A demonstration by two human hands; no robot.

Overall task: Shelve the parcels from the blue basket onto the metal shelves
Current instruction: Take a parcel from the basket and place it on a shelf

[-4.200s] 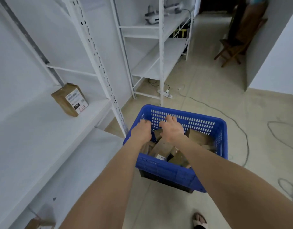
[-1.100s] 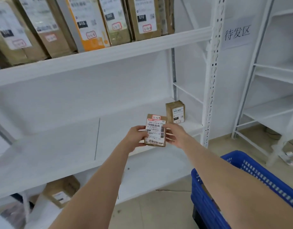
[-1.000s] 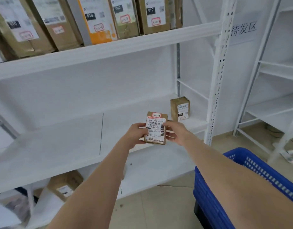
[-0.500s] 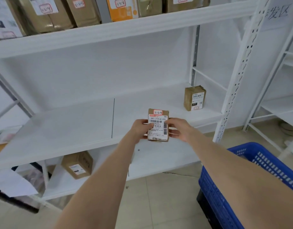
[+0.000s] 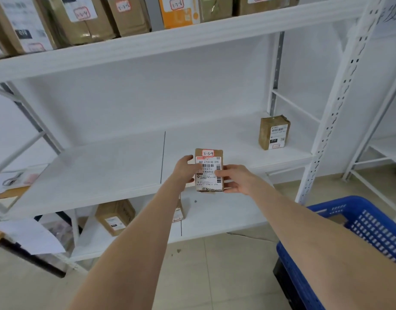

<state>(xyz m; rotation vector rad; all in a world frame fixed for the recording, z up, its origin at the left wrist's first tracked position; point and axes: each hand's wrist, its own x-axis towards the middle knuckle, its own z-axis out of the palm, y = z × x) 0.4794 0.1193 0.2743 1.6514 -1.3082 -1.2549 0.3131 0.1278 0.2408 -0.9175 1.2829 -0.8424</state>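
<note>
Head view: a person is holding a small cardboard parcel upright in front of the middle metal shelf, label facing the camera. The left hand and right hand are each pinching one side edge. The box is looking light and stiff, probably best gripped by opposite sides. The blue basket is sitting at lower right.

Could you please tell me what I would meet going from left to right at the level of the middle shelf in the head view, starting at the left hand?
left hand → parcel marked 3-3-9, held between both hands → right hand → brown parcel standing on the shelf → perforated white shelf upright
</note>
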